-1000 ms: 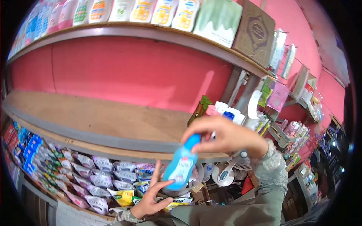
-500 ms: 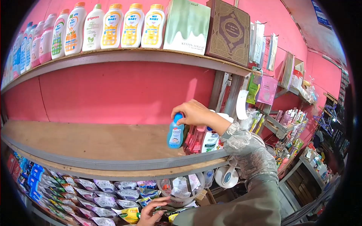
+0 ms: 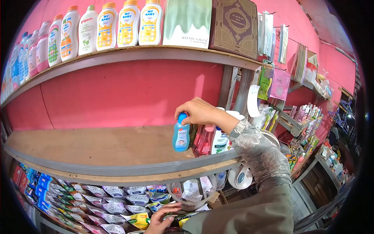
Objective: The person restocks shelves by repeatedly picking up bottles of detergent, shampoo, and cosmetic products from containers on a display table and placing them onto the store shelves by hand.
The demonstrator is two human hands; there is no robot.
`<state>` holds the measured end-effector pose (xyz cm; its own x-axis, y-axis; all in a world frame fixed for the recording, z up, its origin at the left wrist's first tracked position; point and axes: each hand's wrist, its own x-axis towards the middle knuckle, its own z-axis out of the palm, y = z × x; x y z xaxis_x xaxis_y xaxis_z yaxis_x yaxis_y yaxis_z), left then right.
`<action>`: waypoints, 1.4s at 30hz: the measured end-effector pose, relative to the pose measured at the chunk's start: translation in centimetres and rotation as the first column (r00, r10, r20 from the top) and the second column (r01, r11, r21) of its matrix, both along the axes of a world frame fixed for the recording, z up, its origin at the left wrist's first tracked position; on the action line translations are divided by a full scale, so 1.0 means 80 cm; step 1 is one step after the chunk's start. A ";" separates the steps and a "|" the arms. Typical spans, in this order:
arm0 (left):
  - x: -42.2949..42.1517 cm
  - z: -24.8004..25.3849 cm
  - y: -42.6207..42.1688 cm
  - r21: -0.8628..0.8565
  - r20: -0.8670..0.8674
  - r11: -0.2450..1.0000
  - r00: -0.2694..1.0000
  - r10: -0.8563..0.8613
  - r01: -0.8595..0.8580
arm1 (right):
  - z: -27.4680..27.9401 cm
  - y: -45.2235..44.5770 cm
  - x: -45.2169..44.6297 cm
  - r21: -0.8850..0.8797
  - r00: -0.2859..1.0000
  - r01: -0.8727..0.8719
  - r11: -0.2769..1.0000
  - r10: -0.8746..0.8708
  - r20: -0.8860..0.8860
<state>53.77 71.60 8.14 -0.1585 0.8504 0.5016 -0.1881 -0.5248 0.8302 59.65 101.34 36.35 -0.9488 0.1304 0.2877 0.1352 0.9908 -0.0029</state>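
My right hand [image 3: 198, 112] pinches the blue cap of a small light-blue bottle [image 3: 181, 138], which stands nearly upright at the right part of the wooden shelf [image 3: 97, 146]. Whether its base touches the board, I cannot tell. Just right of it are pink bottles [image 3: 204, 141] and a white bottle [image 3: 219, 142], partly behind my wrist. Low in the view, my left hand [image 3: 163, 218] has its fingers stretched out above the packed pouches, near a yellow pouch [image 3: 138, 221], and holds nothing.
The upper shelf [image 3: 128, 52] carries several powder bottles [image 3: 127, 25], a pale green box [image 3: 187, 23] and a brown ornate book [image 3: 234, 29]. Below the shelf edge are a clear tub [image 3: 210, 191] with papers and a white fan-like device [image 3: 240, 177]. Hanging packets [image 3: 279, 84] are at right.
The view has shifted slightly. My right hand keeps its pinch on the blue bottle's cap, and the bottle looks a little more tilted. My left hand stays low with its fingers extended.
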 end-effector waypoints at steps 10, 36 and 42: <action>0.015 0.009 0.000 0.024 -0.074 1.000 0.997 0.019 -0.017 | 0.005 -0.005 0.004 -0.039 0.989 0.137 0.990 -0.135 0.060; 0.213 -0.045 -0.025 -0.241 0.279 0.874 0.832 0.480 -0.423 | -0.292 -0.169 0.225 -0.738 0.827 -0.562 0.373 0.276 -0.491; 0.193 -0.056 -0.128 -0.290 0.315 0.712 0.639 0.702 -0.639 | -0.336 -0.232 0.180 -0.811 0.853 -0.499 0.304 0.340 -0.397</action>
<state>69.22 61.33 3.65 -0.8593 0.4869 0.1565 -0.1403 -0.5188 0.8433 74.07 82.77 9.47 -0.9185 -0.0266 0.3945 -0.3789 0.3447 -0.8589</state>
